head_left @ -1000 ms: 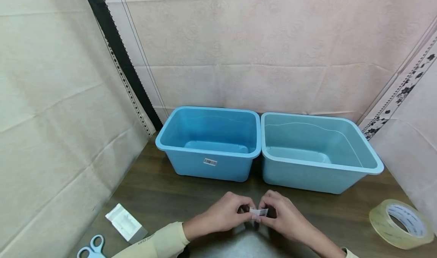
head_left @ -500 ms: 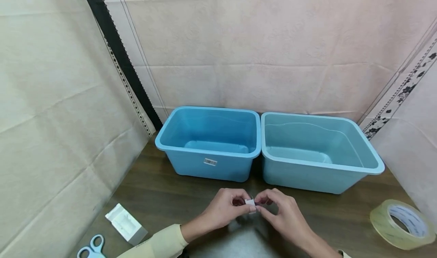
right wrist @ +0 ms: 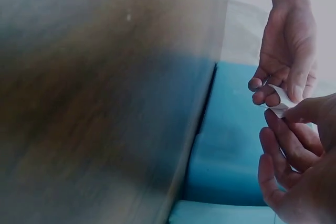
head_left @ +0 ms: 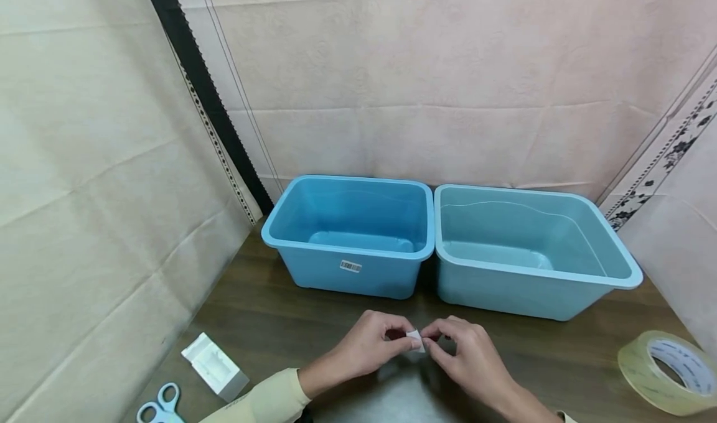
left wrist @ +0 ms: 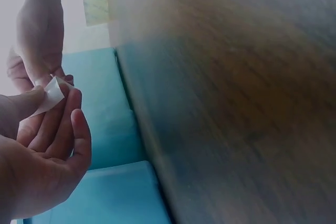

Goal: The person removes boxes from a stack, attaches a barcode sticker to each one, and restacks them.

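1. Pinching one end of a small white slip [head_left: 416, 341], the L hand [head_left: 364, 347] is clamping it btwn thumb & fingers; the R hand [head_left: 466, 356] is gripping the other end, both sets of tips nearly meeting.
2. Slip is being held over the table [head_left: 246, 323], in front of the tubs; fingertips are covering part of it, so any print is staying unreadable.
3. L sleeve [head_left: 271, 398] is running off the bottom edge; R cuff [head_left: 567, 418] is showing only as a scrap.
4. Scissors [head_left: 162, 415], 1 pr., are showing 2 finger loops, rest cut off at bottom.
5. Tape roll [head_left: 652, 382], 1, is reaching the R edge, slightly cropped.
6. Tubs, 2, are standing side by side: deeper-blue tub [head_left: 325, 275] on L, w/ 1 barcode label [head_left: 350, 266] too small to read; paler tub [head_left: 515, 293] on R.
7. White box [head_left: 215, 368], 1, is lying near scissors & L sleeve.
8. Wrist views: table is blurring, tubs are getting cropped.
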`<state>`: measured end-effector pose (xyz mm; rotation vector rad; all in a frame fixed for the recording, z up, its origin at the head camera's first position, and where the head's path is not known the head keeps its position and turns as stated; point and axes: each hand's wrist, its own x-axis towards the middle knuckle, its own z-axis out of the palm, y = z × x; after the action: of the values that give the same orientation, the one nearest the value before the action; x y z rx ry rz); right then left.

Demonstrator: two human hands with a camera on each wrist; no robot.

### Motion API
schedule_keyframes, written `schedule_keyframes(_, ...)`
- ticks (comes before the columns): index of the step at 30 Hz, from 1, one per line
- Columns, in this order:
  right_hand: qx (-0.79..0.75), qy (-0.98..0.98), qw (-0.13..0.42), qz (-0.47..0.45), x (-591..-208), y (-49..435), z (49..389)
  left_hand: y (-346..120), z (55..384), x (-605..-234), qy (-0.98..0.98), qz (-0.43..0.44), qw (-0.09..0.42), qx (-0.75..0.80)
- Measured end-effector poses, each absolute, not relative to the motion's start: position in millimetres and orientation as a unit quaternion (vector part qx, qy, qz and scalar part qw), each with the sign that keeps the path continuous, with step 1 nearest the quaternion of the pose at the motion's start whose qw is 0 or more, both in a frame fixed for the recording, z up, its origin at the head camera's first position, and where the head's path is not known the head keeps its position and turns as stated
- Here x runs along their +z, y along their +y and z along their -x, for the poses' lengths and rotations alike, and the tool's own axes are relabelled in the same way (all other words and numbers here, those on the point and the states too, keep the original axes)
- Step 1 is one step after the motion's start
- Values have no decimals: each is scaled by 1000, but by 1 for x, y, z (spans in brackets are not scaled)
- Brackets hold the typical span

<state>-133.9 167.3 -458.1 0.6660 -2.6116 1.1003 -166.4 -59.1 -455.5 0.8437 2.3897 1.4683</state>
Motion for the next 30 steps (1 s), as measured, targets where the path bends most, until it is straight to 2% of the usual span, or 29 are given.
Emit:
schedule_keyframes(4, 374, -900, 89, -205, -455, 169, 136, -58, 166, -454, 813, -285, 110, 495)
schedule_keyframes(11, 378, -907, 93, -160, -453, 182, 147, -64, 167, -456, 833, -297, 106, 455)
schedule_keyframes(19, 365, -920, 68, -127, -458, 201, 149, -75, 164, -463, 855, -330, 200, 347)
schedule_keyframes(21, 361, -921, 59, -134, -461, 203, 148, -75, 163, -466, 863, -339, 210, 311)
schedule_keyframes(23, 358, -921, 52, -146, -463, 203, 147, -73, 163, -468, 878, -349, 190, 267)
schedule_keyframes(26, 352, -920, 51, -164, -464, 202, 146, -70, 165, -471, 904, -359, 132, 191)
schedule_keyframes(30, 324, -927, 87, -170, -462, 198, 143, -64, 171, -469, 918, -363, 74, 142)
